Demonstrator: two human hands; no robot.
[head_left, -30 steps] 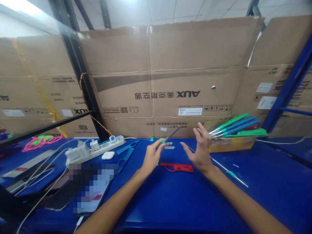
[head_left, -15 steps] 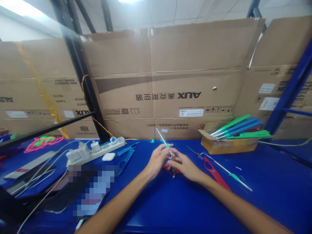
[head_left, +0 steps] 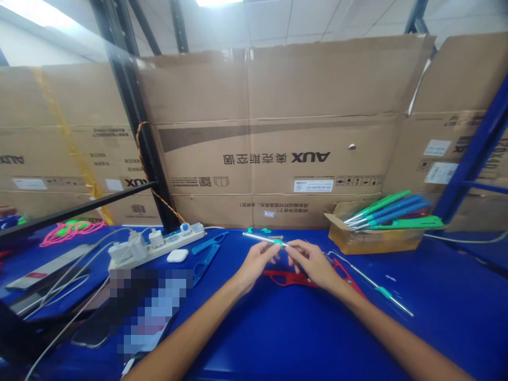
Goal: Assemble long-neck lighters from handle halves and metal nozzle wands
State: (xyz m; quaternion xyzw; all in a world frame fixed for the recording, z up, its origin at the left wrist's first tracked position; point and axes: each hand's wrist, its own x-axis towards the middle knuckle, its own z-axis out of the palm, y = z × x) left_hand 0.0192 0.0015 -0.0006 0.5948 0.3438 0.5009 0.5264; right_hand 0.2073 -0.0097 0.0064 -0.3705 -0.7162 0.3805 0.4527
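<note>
A thin silver metal rod (head_left: pixel 257 237) with a green collar is held in front of me above the blue table. It slants slightly, its free end pointing left and away. My left hand (head_left: pixel 254 265) is closed, pinching the rod close to the collar. On the other side of the collar, my right hand (head_left: pixel 313 263) pinches the rod's near end, and its fingers partly hide that end. Beneath the hands lies a red plastic handle piece (head_left: pixel 283 278) with an oval opening. Another red handle piece (head_left: pixel 344 272) is partly covered by my right wrist.
To the right lies a second metal rod (head_left: pixel 365 276) with a green collar and a hooked wire. Behind it a cardboard box (head_left: pixel 375 241) holds several blue and green handled tools. Blue handle pieces (head_left: pixel 206 262), a white case (head_left: pixel 177 256) and a power strip (head_left: pixel 159 246) are at left.
The rod has swung from steeply raised to nearly level, pointing left. My hands have moved slightly apart, uncovering more of the red handle piece below them.
</note>
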